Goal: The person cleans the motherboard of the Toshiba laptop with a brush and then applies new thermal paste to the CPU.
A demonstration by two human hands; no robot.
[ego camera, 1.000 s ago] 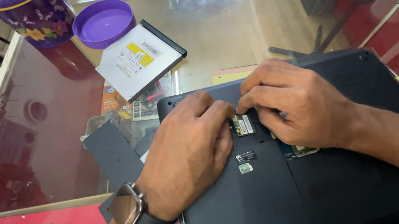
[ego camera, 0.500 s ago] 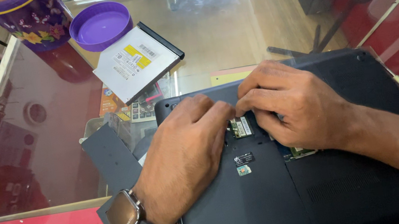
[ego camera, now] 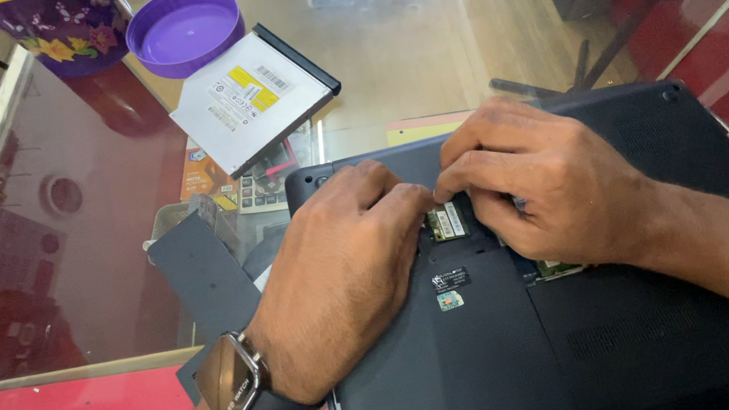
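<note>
a dark upturned laptop lies base-up on a glass worktop, its long side running left to right in front of the person. the left hand, with a watch at its wrist, rests flat on the laptop base, fingers curled forward. the right hand lies just beside it, knuckles raised. both sets of fingertips meet over a small green circuit card in an open bay, pressing or pinching it; which one cannot be told. the card sits directly under the fingertips, equally near both hands. beyond the left hand lie an optical drive and a purple lid.
</note>
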